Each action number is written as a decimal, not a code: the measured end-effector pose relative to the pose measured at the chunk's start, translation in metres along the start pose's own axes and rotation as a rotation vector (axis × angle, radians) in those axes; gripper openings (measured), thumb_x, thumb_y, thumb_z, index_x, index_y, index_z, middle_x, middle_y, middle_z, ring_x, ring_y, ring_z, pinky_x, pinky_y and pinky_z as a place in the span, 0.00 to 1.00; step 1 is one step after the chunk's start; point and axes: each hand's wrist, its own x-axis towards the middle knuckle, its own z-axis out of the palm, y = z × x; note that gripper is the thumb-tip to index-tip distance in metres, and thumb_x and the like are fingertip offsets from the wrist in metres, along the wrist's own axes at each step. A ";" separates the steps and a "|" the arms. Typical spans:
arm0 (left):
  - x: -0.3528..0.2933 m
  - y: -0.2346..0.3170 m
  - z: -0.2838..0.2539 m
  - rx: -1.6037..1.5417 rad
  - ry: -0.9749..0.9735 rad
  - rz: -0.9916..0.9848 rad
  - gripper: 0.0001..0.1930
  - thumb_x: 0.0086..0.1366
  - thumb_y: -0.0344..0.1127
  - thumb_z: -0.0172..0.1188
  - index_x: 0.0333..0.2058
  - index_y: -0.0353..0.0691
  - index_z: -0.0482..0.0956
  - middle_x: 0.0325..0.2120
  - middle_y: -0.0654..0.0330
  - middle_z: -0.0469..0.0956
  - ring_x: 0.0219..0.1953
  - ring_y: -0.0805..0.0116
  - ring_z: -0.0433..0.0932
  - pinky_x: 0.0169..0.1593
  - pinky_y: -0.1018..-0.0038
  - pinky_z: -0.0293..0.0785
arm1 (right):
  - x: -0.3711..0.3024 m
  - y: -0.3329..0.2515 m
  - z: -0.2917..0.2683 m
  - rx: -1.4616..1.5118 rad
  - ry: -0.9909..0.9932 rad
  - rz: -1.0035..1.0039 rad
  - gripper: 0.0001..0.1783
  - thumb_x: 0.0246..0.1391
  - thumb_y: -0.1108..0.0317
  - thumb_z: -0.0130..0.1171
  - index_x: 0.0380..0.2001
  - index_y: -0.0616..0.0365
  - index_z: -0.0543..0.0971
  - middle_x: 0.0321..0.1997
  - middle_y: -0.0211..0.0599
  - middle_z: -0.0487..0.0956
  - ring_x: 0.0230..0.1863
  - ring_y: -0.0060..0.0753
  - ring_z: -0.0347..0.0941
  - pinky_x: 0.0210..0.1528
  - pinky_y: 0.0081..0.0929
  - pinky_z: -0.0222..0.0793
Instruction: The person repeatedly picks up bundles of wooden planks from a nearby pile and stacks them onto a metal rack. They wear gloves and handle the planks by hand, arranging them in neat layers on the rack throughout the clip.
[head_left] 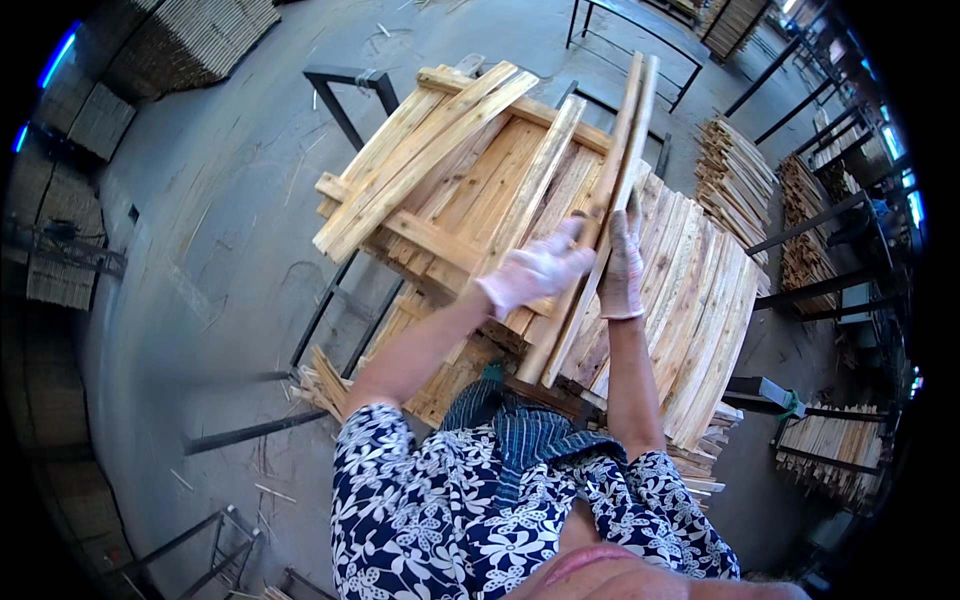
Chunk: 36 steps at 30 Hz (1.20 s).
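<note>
A: Far left first?
B: Stacked boards point(215, 40) on the grey floor point(230, 200), upper left corner. Nearer the work, a dark metal stand point(350, 76), then three or so loose planks point(425, 165) lying aslant on top of a layer of boards point(475, 190).
A: Left hand point(540, 270)?
B: Gloved, whitish with pink, blurred. Reaches in from the left, fingers stretched toward the near side of two long planks point(603, 190). Contact looks likely at the fingertips; cannot tell whether it pinches or merely touches.
A: And the planks themselves?
B: Side by side, close together, standing clear of the boards at a slant. Lower ends near the person's waist, upper ends pointing away, slightly right. They run between both hands.
A: Right hand point(622, 265)?
B: Gloved too, glove soiled toward the fingers. Set against the right side of the pair, fingers pointing up along the wood. Thumb unclear, so cannot tell if it closes round them.
A: Further right?
B: A broad row of planks point(690, 290) laid edge to edge, just beside that hand. Beyond, slats point(735, 185) heaped on the floor; lower right, a bundle of sticks point(835, 445) in a dark rack.
</note>
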 end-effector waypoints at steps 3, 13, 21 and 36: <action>0.012 0.026 0.038 0.349 -0.085 -0.030 0.38 0.73 0.62 0.50 0.69 0.37 0.61 0.59 0.36 0.73 0.61 0.43 0.75 0.60 0.59 0.74 | -0.007 -0.016 -0.019 -0.260 0.040 -0.013 0.43 0.63 0.71 0.61 0.77 0.49 0.52 0.57 0.37 0.75 0.42 0.28 0.79 0.40 0.28 0.79; 0.090 -0.038 -0.009 1.206 0.425 -0.436 0.50 0.61 0.53 0.66 0.75 0.48 0.47 0.60 0.38 0.70 0.56 0.40 0.78 0.58 0.46 0.74 | -0.106 -0.106 -0.181 -1.541 -0.150 0.104 0.46 0.51 0.69 0.67 0.73 0.42 0.62 0.69 0.47 0.68 0.70 0.48 0.66 0.70 0.37 0.64; 0.062 -0.042 -0.030 0.391 0.424 -0.091 0.55 0.52 0.33 0.73 0.75 0.42 0.48 0.64 0.43 0.71 0.60 0.51 0.76 0.65 0.64 0.71 | -0.125 -0.072 -0.228 -2.094 -0.089 0.039 0.42 0.50 0.61 0.67 0.70 0.33 0.66 0.61 0.41 0.71 0.59 0.53 0.70 0.63 0.51 0.67; -0.157 -0.092 0.116 -0.575 0.756 -0.143 0.26 0.67 0.29 0.66 0.62 0.40 0.67 0.41 0.59 0.80 0.43 0.68 0.81 0.53 0.72 0.81 | 0.015 -0.139 -0.282 -2.155 -0.502 -0.326 0.34 0.57 0.69 0.61 0.66 0.27 0.70 0.43 0.43 0.74 0.45 0.48 0.75 0.42 0.38 0.75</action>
